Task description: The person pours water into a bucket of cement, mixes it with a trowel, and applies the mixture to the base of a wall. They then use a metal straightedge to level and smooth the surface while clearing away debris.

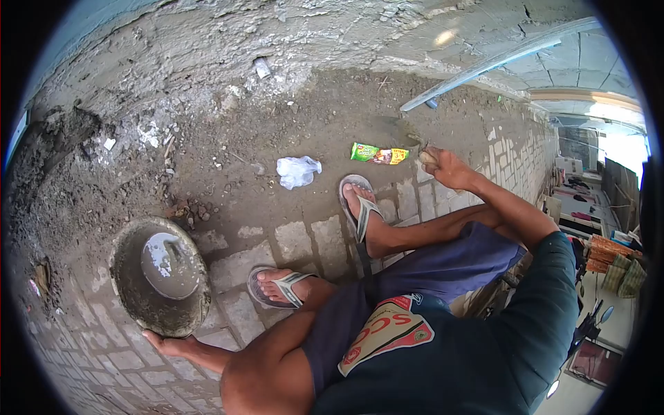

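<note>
One basin, one plastic bag, one snack wrapper, two flip-flops.
At the left is one basin (128, 283); toward the middle, one white plastic bag (298, 171); right of it, one green-and-yellow wrapper (380, 153). Two flip-flops, one nearer (265, 290) and one farther (351, 181), are on two feet. Two hands show, one left (168, 344) and one right (448, 170), the latter with one pale handle (428, 160). Paving bricks (293, 241) are too many to count exactly.

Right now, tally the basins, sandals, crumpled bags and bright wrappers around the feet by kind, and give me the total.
Basin: 1
Sandals: 2
Crumpled pale bag: 1
Green and yellow wrapper, seen as one strip: 1
Total: 5
</note>
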`<state>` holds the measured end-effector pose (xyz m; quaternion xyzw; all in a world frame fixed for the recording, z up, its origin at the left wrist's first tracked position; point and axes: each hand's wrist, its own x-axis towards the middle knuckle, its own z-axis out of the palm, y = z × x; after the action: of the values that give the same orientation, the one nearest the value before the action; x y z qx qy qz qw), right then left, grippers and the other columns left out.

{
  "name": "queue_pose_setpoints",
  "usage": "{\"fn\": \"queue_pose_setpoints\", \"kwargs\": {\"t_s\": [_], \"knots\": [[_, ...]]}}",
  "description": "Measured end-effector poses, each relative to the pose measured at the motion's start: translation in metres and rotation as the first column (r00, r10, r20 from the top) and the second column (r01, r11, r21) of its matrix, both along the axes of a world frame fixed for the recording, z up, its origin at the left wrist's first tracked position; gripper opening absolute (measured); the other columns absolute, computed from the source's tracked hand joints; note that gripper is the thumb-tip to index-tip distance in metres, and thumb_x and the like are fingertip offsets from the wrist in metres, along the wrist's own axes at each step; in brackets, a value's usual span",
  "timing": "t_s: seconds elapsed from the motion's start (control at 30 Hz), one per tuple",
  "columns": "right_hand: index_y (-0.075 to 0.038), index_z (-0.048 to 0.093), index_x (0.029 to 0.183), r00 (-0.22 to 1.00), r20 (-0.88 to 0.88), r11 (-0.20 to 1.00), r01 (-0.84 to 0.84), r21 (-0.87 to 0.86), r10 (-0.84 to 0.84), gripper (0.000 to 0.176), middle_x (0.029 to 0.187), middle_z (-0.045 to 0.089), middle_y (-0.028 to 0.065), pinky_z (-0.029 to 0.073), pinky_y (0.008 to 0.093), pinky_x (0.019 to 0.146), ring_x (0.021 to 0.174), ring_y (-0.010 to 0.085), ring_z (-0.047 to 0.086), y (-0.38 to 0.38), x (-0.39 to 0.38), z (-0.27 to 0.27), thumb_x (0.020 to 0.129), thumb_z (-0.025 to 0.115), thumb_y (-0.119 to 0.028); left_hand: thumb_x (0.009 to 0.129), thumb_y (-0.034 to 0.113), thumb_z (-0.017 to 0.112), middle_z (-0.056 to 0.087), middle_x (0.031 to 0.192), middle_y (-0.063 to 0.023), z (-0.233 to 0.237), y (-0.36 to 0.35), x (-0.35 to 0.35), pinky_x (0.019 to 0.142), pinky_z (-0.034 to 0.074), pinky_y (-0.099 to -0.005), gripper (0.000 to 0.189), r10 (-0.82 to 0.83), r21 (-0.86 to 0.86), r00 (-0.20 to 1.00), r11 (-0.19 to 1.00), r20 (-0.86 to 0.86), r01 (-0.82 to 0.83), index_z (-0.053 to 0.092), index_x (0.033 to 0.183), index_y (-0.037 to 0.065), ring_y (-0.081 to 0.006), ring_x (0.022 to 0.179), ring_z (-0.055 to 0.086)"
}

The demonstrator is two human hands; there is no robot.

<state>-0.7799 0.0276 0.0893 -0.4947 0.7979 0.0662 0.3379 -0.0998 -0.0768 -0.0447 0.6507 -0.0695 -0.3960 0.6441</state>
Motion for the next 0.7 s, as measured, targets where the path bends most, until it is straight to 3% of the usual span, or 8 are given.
{"fn": "queue_pose_setpoints", "kwargs": {"t_s": [0.03, 0.07, 0.13, 0.2, 0.27, 0.43, 0.67, 0.7], "knots": [[0.003, 0.055, 0.108, 0.995, -0.041, 0.994, 0.089, -0.064, -0.092, 0.030, 0.087, 0.065, 0.0241, 0.051, 0.0460, 0.072, 0.080, 0.0370, 0.064, -0.003, 0.015, 0.000, 0.089, 0.059, -0.022, 0.098, 0.038, 0.050, 0.047, 0.141, -0.0217, 0.002, 0.000, -0.002, 0.104, 0.042, -0.0474, 0.061, -0.007, -0.021, 1.000, 1.000, -0.015, 0.007, 0.044, 0.137, -0.009, -0.0350, 0.123, 0.050], [-0.001, 0.054, 0.107, 0.882, -0.014, 0.880, 0.470, 0.060, -0.470, 0.021, 0.081, 0.063, 0.0184, 0.052, 0.0406, 0.056, 0.065, 0.0263, 0.062, -0.008, 0.038, -0.007, 0.091, 0.055, -0.016, 0.098, 0.038, 0.050, 0.047, 0.140, -0.0216, 0.004, 0.000, -0.006, 0.104, 0.042, -0.0475, 0.061, 0.006, -0.010, 1.000, 1.000, 0.005, -0.006, 0.044, 0.137, -0.008, -0.0349, 0.123, 0.050], [-0.003, 0.052, 0.104, 0.524, 0.287, 0.562, 0.825, 0.064, -0.802, 0.016, 0.075, 0.058, 0.0124, 0.051, 0.0348, 0.046, 0.059, 0.0192, 0.059, 0.016, 0.061, -0.063, 0.093, 0.056, -0.015, 0.098, 0.038, 0.051, 0.048, 0.139, -0.0214, 0.006, -0.001, -0.007, 0.103, 0.042, -0.0476, 0.060, 0.012, -0.009, 1.000, 1.000, 0.009, -0.012, 0.045, 0.136, -0.008, -0.0347, 0.122, 0.051], [-0.002, 0.050, 0.102, 0.208, 0.369, 0.296, 0.934, 0.199, -0.906, 0.018, 0.078, 0.057, 0.0114, 0.054, 0.0363, 0.047, 0.060, 0.0208, 0.061, 0.012, 0.103, -0.103, 0.093, 0.060, -0.014, 0.097, 0.038, 0.052, 0.049, 0.138, -0.0212, 0.005, -0.002, -0.007, 0.102, 0.043, -0.0479, 0.059, 0.011, -0.019, 1.000, 1.000, 0.017, -0.011, 0.046, 0.134, -0.007, -0.0345, 0.121, 0.052], [-0.001, 0.048, 0.104, -0.079, 0.665, 0.193, 0.926, 0.324, -0.743, 0.023, 0.084, 0.058, 0.0118, 0.055, 0.0368, 0.048, 0.063, 0.0214, 0.063, -0.001, 0.145, -0.151, 0.093, 0.062, -0.015, 0.097, 0.038, 0.052, 0.049, 0.138, -0.0211, 0.009, -0.005, -0.012, 0.102, 0.043, -0.0479, 0.059, 0.024, -0.032, 1.000, 0.999, -0.004, -0.024, 0.046, 0.134, -0.007, -0.0346, 0.121, 0.052], [0.000, 0.040, 0.116, 0.497, 0.599, 0.694, 0.706, 0.141, -0.627, 0.036, 0.092, 0.057, 0.0110, 0.054, 0.0349, 0.052, 0.068, 0.0186, 0.062, -0.068, 0.265, -0.124, 0.094, 0.062, -0.018, 0.097, 0.039, 0.052, 0.050, 0.138, -0.0210, 0.001, -0.001, -0.005, 0.103, 0.042, -0.0474, 0.060, -0.012, -0.076, 0.999, 0.997, -0.047, 0.009, 0.046, 0.135, -0.007, -0.0346, 0.121, 0.052], [0.002, 0.032, 0.138, 0.475, 0.842, 0.956, 0.255, 0.147, -0.256, 0.058, 0.087, 0.060, 0.0149, 0.050, 0.0317, 0.052, 0.061, 0.0146, 0.061, -0.107, 0.358, -0.086, 0.092, 0.061, -0.017, 0.098, 0.041, 0.052, 0.050, 0.137, -0.0213, 0.012, 0.001, -0.008, 0.101, 0.044, -0.0473, 0.061, -0.047, -0.057, 0.999, 0.997, -0.027, 0.045, 0.046, 0.135, -0.007, -0.0341, 0.121, 0.053], [0.002, 0.032, 0.139, 0.675, 0.736, 0.921, 0.313, -0.233, -0.043, 0.058, 0.086, 0.060, 0.0142, 0.049, 0.0318, 0.051, 0.060, 0.0141, 0.060, -0.097, 0.355, -0.110, 0.092, 0.061, -0.016, 0.099, 0.041, 0.049, 0.052, 0.136, -0.0193, 0.017, 0.000, -0.012, 0.102, 0.044, -0.0470, 0.059, -0.042, -0.049, 0.998, 0.998, -0.049, 0.039, 0.048, 0.134, -0.006, -0.0333, 0.120, 0.054]]}}
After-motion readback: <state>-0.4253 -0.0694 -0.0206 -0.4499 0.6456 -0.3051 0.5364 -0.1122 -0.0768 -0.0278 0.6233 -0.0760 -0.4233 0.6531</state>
